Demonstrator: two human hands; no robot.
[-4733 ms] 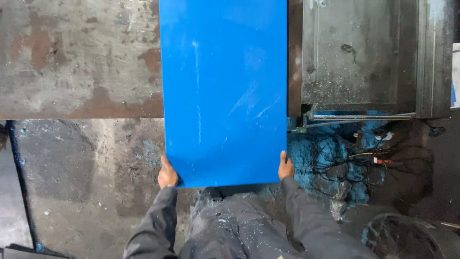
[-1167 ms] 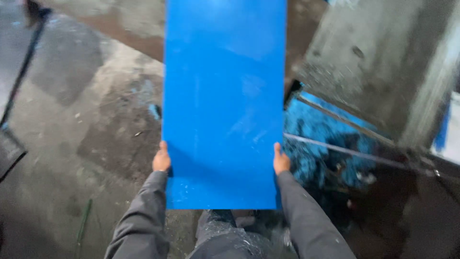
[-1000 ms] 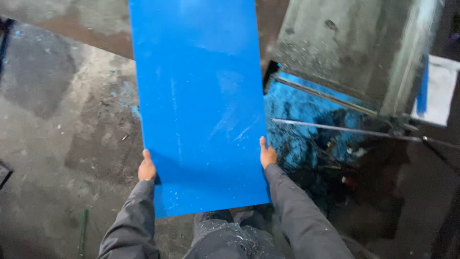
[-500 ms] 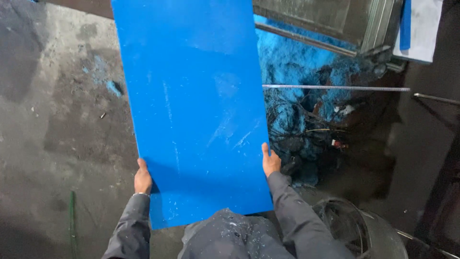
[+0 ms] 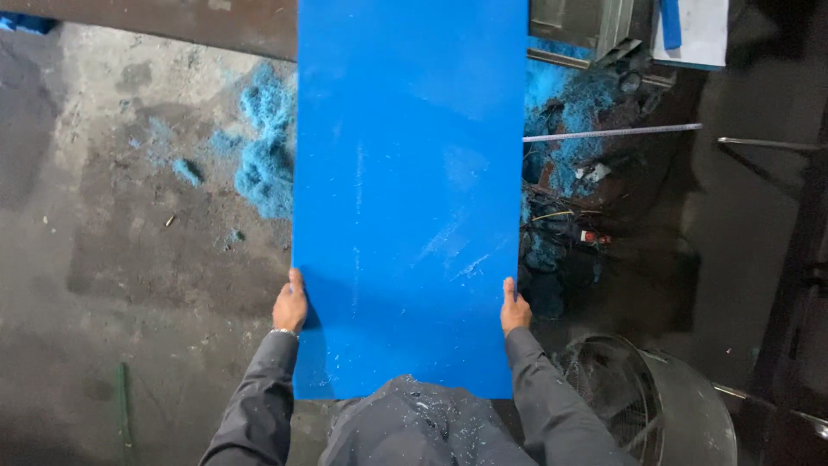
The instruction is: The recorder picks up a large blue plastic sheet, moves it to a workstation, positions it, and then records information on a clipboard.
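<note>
Inspector: Largest item first. Where is the sheet?

Recorder: The blue plastic sheet (image 5: 410, 190) is held flat in front of the person, above the concrete floor (image 5: 129, 285). Its far end runs out of the top of the view; its near edge sits just over the person's lap. Long edges are straight, surface scuffed with pale scratches.

Inspector: Room around it?

Recorder: To the left, bare floor, with a pile of blue shavings (image 5: 263, 155) just beside the sheet's left edge. To the right it is crowded: a wire fan guard (image 5: 647, 406) near right, tangled cables (image 5: 561, 233) just beside the right edge, and a thin metal rod (image 5: 612, 132) lying across further off.

Inspector: Containers?

Recorder: None that I can identify. A grey metal housing (image 5: 595, 26) stands far right; its contents cannot be seen.

Inspector: Hands?

Recorder: The left hand (image 5: 291, 306) grips the sheet's left edge, the right hand (image 5: 515, 311) its right edge, thumbs on top, both near the near end.
</note>
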